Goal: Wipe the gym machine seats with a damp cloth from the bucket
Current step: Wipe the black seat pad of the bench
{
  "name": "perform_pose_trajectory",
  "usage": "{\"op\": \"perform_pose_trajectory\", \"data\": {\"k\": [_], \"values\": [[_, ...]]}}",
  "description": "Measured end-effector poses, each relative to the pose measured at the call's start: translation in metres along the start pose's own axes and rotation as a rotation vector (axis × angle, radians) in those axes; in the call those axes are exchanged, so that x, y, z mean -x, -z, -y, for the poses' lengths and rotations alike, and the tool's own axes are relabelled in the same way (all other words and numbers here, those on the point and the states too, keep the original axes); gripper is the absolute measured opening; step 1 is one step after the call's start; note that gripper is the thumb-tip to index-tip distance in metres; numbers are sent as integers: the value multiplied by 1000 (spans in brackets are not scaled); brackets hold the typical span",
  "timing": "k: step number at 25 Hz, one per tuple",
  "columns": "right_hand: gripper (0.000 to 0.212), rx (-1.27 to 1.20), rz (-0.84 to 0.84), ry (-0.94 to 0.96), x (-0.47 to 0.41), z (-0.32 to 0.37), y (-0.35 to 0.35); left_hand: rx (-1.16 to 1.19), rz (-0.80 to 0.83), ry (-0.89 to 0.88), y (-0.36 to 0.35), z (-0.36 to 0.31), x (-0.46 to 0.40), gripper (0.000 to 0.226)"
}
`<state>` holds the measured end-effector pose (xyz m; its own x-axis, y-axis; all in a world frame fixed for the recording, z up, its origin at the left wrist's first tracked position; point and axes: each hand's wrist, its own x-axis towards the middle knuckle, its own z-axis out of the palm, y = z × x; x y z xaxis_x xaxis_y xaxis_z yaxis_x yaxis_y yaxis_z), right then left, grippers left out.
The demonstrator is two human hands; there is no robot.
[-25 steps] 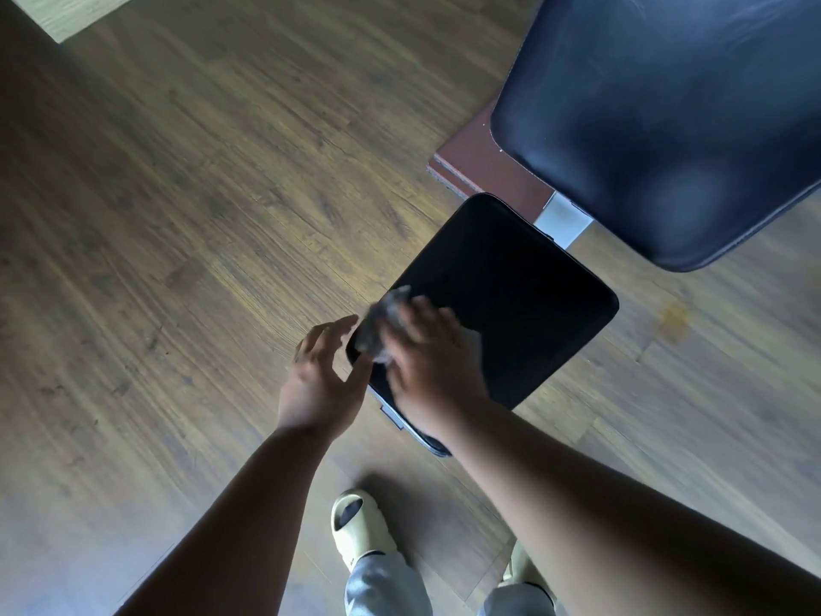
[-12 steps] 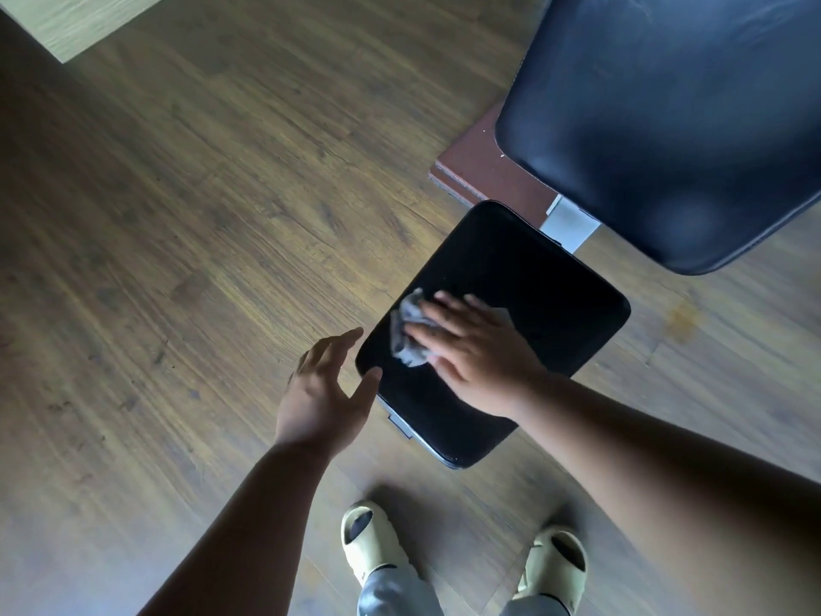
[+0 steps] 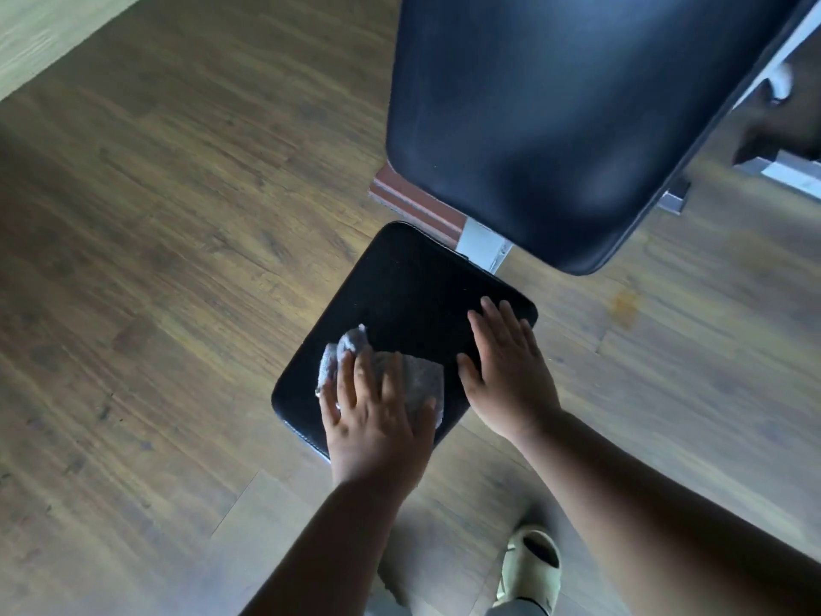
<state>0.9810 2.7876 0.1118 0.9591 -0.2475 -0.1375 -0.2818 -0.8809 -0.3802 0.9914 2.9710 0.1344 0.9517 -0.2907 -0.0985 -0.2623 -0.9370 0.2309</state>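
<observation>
A small black padded seat (image 3: 408, 286) sits low in the middle of the view. A grey cloth (image 3: 420, 377) lies crumpled on its near left part. My left hand (image 3: 377, 420) presses flat on the cloth with straight, spread fingers. My right hand (image 3: 506, 371) rests flat on the seat's right side, fingers straight, beside the cloth and holding nothing. A larger black backrest pad (image 3: 555, 117) rises behind the seat at the upper right.
Brown wood-plank floor (image 3: 155, 260) surrounds the machine. A white metal post (image 3: 482, 246) joins seat and backrest above a reddish base plate (image 3: 413, 202). More white frame parts (image 3: 791, 171) stand at the far right. My sandalled foot (image 3: 533, 566) is near the bottom edge.
The cloth passed from my right hand to my left, which moved onto the seat and now presses it. My right hand slid to the seat's right side.
</observation>
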Motion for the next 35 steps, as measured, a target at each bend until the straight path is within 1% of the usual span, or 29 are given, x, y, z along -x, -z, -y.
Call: {"op": "perform_pose_trajectory", "data": {"k": [3,4,6,8,9,11,13,15,16,17,19,20,21,23,24,25,27,28,29,30,31,33,34,35], "values": [[66,80,-23,11,-12,-9,1,22,-24,-152,-17,-10,24,55],[67,103,-25,11,-13,-10,1,18,-31,-162,-19,-8,27,53],[68,129,-18,18,-10,-9,-2,18,-94,-97,-18,8,21,58],[71,113,-2,16,-7,-12,-2,30,-179,37,-11,29,6,70],[73,105,8,10,-6,-14,-1,32,-193,102,-7,38,-1,75],[75,89,18,-4,-6,-17,0,16,-158,174,-3,43,-18,82],[75,76,29,-8,-5,-19,0,-34,-77,176,-1,26,-47,94],[75,63,22,1,-6,-20,-1,-97,9,115,1,-1,-85,112],[75,62,17,6,-6,-21,-2,-141,44,40,0,-12,-100,116],[75,66,14,13,-6,-23,-2,-182,71,-64,-4,-17,-108,115],[76,73,25,33,-5,-26,-1,-226,99,-293,-9,-4,-91,107],[76,68,25,35,-5,-25,0,-230,98,-362,-9,12,-72,102],[76,64,23,29,-4,-24,2,-219,89,-390,-8,30,-54,98],[74,58,20,12,-6,-16,2,-184,79,-338,1,62,-43,93],[74,55,16,-2,-7,-13,0,-169,77,-302,2,67,-55,94],[73,51,15,-12,-8,-10,-1,-148,87,-252,4,61,-77,95],[73,50,-1,-22,-9,-9,-4,-43,98,-128,5,29,-132,96],[73,58,-21,-14,-9,-11,-6,-17,108,-108,3,11,-154,96],[74,68,-35,2,-9,-13,-7,-41,103,-133,0,-3,-167,95],[75,77,-43,18,-9,-16,-8,-81,84,-212,-6,-12,-169,93],[76,80,-46,32,-8,-19,-7,-119,93,-342,-11,-13,-158,92],[74,69,-49,48,-7,-26,-3,-170,139,-598,-16,3,-114,90],[71,64,-54,53,-7,-28,0,-178,141,-674,-15,17,-98,88],[69,60,-61,51,-7,-29,2,-176,143,-702,-11,31,-93,86]]}}
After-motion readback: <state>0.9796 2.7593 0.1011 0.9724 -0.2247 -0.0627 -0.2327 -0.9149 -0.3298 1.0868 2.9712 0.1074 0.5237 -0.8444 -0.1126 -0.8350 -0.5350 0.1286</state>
